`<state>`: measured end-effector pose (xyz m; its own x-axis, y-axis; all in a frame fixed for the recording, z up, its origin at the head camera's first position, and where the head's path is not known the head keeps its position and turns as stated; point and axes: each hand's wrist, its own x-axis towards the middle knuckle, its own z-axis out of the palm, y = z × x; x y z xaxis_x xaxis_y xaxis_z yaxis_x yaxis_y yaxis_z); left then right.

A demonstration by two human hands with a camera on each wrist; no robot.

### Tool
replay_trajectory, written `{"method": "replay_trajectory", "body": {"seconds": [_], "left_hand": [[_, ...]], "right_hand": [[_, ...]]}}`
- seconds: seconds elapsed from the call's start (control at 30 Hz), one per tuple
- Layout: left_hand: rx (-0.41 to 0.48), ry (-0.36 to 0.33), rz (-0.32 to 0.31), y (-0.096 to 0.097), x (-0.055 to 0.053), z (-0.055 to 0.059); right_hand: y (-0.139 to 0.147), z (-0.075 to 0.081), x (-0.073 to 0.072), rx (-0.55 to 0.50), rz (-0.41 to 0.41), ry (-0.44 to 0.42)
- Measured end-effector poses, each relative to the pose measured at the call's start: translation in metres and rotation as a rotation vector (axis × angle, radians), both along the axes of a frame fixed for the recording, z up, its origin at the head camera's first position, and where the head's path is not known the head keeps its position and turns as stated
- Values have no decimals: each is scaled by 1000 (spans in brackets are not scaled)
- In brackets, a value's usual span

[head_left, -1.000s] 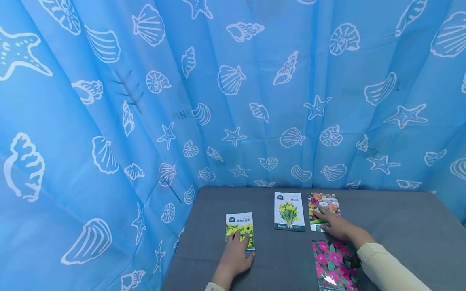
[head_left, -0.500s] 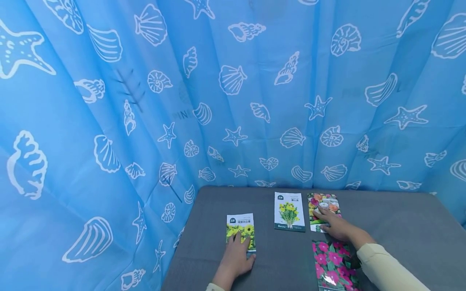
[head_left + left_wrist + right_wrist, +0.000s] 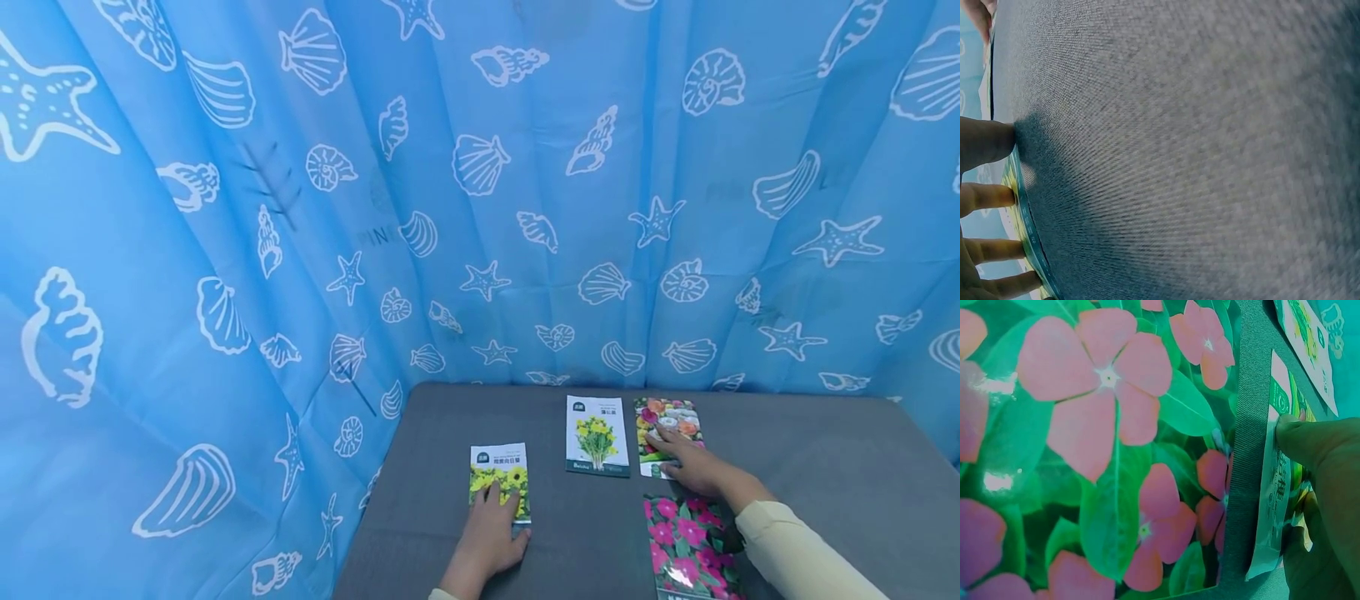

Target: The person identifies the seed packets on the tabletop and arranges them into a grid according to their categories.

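My left hand [image 3: 491, 533] rests with spread fingertips on a seed packet with yellow flowers [image 3: 512, 482], flat at the left of the table. In the left wrist view, extended fingers [image 3: 994, 250] touch that packet's near edge and the thumb lies beside it. My right hand [image 3: 693, 465] lies flat-fingered on a packet of mixed colourful blooms [image 3: 678, 414] at the back. Between the two hands lies a white packet with a yellow-flowered plant [image 3: 597, 435]. Below the right forearm is a larger packet with pink flowers [image 3: 684, 542], partly covered by the sleeve.
The grey cloth-covered table [image 3: 577, 533] bears the packets. A blue curtain [image 3: 525, 208] with white shell prints hangs behind the table and along its left side.
My left hand has slid the yellow-flower packet slightly to the right and toward me. The right hand and the other packets have stayed in place.
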<state>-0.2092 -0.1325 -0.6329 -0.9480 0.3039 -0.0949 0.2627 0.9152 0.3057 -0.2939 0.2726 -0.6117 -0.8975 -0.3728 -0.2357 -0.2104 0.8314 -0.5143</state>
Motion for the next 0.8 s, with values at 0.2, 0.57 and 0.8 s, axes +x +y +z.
{"method": "replay_trajectory", "body": {"seconds": [0.2, 0.57, 0.8], "left_hand": [[-10, -54, 22, 2, 0, -1], [0, -54, 27, 3, 2, 0], [-14, -57, 20, 4, 5, 0]], "right_hand": [[1, -2, 0, -6, 6, 20], [1, -3, -1, 3, -1, 36], [2, -5, -1, 0, -1, 25]]}}
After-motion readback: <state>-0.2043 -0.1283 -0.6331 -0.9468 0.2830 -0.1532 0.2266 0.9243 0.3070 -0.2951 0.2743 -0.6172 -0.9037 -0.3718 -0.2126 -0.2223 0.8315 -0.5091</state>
